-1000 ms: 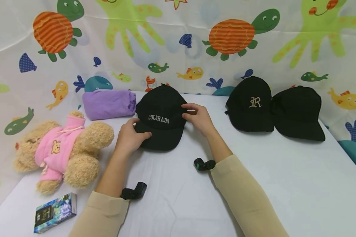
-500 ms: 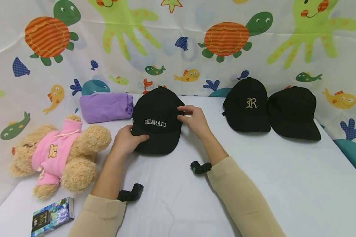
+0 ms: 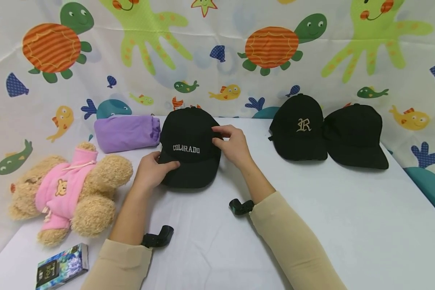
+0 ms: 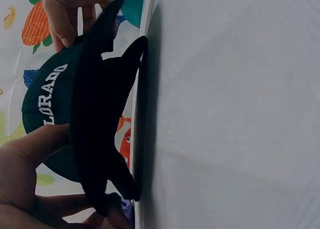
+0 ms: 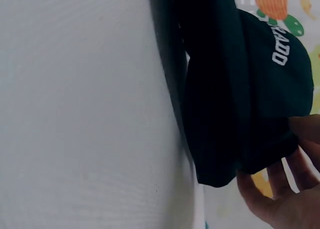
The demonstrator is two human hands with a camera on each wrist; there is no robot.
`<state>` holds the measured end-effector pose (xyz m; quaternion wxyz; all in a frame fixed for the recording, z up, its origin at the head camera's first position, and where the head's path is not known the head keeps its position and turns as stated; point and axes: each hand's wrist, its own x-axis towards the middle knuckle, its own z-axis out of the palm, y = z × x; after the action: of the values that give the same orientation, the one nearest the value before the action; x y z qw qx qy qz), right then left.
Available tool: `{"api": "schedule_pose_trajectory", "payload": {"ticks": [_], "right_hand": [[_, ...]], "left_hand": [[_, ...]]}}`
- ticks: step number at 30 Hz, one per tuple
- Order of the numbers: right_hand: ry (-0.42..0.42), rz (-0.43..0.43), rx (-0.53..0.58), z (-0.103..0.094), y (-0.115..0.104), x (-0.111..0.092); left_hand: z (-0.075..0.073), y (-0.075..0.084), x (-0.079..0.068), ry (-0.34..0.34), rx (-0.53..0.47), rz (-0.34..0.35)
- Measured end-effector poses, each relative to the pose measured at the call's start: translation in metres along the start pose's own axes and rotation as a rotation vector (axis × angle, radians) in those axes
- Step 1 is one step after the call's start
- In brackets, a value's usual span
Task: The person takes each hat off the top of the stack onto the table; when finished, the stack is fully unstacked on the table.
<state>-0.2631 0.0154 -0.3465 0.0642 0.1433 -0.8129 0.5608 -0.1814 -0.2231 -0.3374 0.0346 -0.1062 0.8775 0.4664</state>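
Observation:
A black baseball cap (image 3: 190,137) with white COLORADO lettering faces me near the back of the white table. My left hand (image 3: 151,171) pinches the left side of its brim, thumb on top and fingers underneath. On the opposite side, my right hand (image 3: 233,145) holds the crown's edge between thumb and fingers. In the left wrist view, the cap's brim (image 4: 90,114) stands raised off the tabletop. The right wrist view has the right thumb on the crown (image 5: 280,84) and other fingers by the lower edge; some fingertips are hidden.
Two more black caps stand side by side at right, one with an R emblem (image 3: 299,129), one plain (image 3: 353,137). A folded purple cloth (image 3: 127,133) lies left of the held cap. A teddy bear (image 3: 69,189) and a patterned box (image 3: 62,266) lie at left. A printed curtain (image 3: 203,48) hangs behind.
The head view has shifted slightly, so everything appears a little farther left. Both hands keep their hold on the COLORADO cap, which shows little movement of its own.

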Motion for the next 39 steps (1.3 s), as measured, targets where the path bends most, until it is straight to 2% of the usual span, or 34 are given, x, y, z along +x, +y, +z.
{"api": "schedule_pose_trajectory", "payload": {"ticks": [4,10,19,29,39], "right_hand": [[0.013,-0.013,-0.004,-0.003,-0.004,0.000],[0.029,0.000,-0.008,-0.007,-0.010,0.000],[0.084,-0.017,0.040,-0.016,-0.025,-0.002],[0.103,0.005,0.046,-0.023,-0.031,-0.003],[0.123,-0.035,0.069,-0.033,-0.035,-0.003]], "left_hand": [[0.001,0.004,-0.001,0.014,-0.038,0.023],[0.000,0.011,-0.005,0.019,-0.045,0.028],[-0.005,0.028,-0.014,0.050,-0.058,0.057],[-0.002,0.034,-0.017,0.022,-0.097,0.071],[-0.001,0.040,-0.020,0.014,-0.094,0.063]]}}
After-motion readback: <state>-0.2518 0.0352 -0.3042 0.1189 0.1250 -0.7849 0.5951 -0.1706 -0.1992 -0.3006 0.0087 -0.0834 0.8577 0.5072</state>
